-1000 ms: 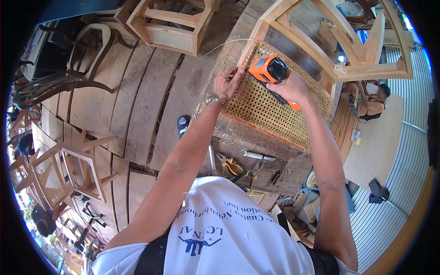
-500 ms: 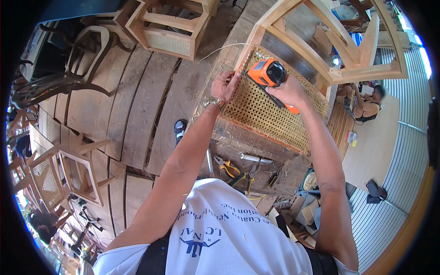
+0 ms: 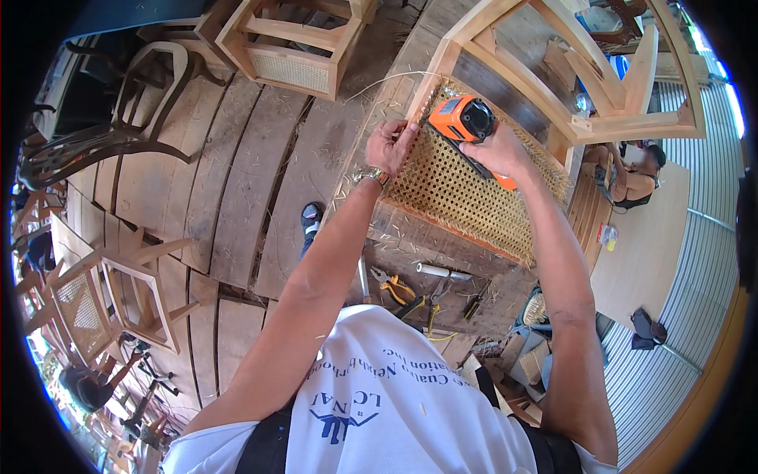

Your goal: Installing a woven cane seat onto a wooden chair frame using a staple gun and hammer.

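Landmark: woven cane panel (image 3: pixel 466 193), lying on the workbench (image 3: pixel 442 261).
Left hand (image 3: pixel 388 144): resting at the panel's left corner.
Right hand (image 3: pixel 496 152): holding a power tool (image 3: pixel 462 120) over the panel's far edge.
Pliers (image 3: pixel 397 288): lying before the panel.
Chair frame (image 3: pixel 553 71): standing behind the panel.

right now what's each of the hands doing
Left hand: fingers curled, pressed on the woven cane seat panel.
Right hand: closed on the orange power tool.

Both bare forearms extend from the lower frame toward upper centre. The left hand (image 3: pixel 388 145) is curled, fingers bent downward, with a watch at the wrist. The right hand (image 3: pixel 496 152) is closed in a grip, wrist slightly flexed, just right of the left.
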Motion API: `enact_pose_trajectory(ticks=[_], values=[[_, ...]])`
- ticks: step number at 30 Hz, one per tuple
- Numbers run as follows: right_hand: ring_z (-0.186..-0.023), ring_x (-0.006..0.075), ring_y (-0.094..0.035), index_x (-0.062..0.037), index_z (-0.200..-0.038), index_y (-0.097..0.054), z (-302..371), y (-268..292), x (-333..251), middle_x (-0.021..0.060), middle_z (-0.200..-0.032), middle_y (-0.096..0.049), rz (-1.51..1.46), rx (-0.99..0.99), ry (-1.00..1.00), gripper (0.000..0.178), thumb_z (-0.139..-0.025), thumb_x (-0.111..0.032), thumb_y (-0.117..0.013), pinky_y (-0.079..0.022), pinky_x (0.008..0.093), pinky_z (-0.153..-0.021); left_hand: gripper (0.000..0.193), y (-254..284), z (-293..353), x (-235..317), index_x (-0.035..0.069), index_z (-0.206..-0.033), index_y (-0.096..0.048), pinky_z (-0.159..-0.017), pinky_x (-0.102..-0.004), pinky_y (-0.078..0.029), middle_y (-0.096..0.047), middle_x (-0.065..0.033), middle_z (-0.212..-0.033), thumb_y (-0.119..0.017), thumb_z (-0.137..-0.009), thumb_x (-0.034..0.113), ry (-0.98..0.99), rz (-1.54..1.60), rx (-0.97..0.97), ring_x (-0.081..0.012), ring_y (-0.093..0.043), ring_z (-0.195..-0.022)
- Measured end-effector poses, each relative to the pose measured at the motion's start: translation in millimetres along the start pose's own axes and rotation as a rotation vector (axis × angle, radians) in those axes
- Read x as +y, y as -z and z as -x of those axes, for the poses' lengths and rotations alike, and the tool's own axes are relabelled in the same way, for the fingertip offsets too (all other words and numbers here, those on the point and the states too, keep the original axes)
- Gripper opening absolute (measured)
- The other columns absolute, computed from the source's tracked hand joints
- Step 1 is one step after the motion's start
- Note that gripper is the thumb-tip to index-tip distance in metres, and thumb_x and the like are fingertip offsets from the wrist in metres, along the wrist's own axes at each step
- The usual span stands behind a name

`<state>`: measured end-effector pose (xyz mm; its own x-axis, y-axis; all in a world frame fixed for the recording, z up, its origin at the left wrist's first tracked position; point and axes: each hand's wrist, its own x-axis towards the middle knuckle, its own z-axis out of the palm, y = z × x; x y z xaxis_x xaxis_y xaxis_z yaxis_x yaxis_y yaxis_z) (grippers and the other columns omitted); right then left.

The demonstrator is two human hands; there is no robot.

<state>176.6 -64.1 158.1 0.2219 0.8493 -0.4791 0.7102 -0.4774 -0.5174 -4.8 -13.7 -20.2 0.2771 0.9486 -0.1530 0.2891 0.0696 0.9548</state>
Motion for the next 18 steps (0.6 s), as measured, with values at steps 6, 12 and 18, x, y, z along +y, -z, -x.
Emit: enact_pose_trajectory(ticks=[6,12,18], values=[[-0.095,0.0260,-0.068,-0.0053,-0.110,-0.067,0,1,-5,0.0157,-0.098,-0.071,-0.002,-0.006,0.011,0.036,-0.076,-0.017,-0.069,-0.050,0.0361,-0.087,0.039,-1,1,-3,0.003,-0.100,-0.070,-0.072,-0.0314,-0.052,-0.067,-0.0098,-0.086,-0.068,-0.089,0.040,0.015,0.030,-0.008,-0.0178,-0.065,-0.078],[-0.094,0.0310,-0.069,-0.0031,-0.107,-0.067,-2,-9,-12,0.0207,-0.095,-0.070,0.042,0.042,-0.110,0.032,-0.077,-0.014,-0.064,-0.051,0.0375,-0.085,0.043,1,5,7,0.005,-0.099,-0.071,-0.080,-0.0377,-0.052,-0.067,-0.0156,-0.095,-0.068,-0.086,0.046,0.055,0.103,-0.010,-0.0286,-0.067,-0.090],[-0.087,0.0211,-0.066,-0.0085,-0.110,-0.067,3,-6,6,0.0113,-0.093,-0.071,0.027,0.027,-0.003,0.035,-0.076,-0.015,-0.068,-0.050,0.0352,-0.085,0.045,2,-3,-3,0.003,-0.106,-0.070,-0.079,-0.0313,-0.052,-0.068,-0.0116,-0.097,-0.067,-0.088,0.044,0.028,0.027,-0.068,-0.0183,-0.067,-0.088]])
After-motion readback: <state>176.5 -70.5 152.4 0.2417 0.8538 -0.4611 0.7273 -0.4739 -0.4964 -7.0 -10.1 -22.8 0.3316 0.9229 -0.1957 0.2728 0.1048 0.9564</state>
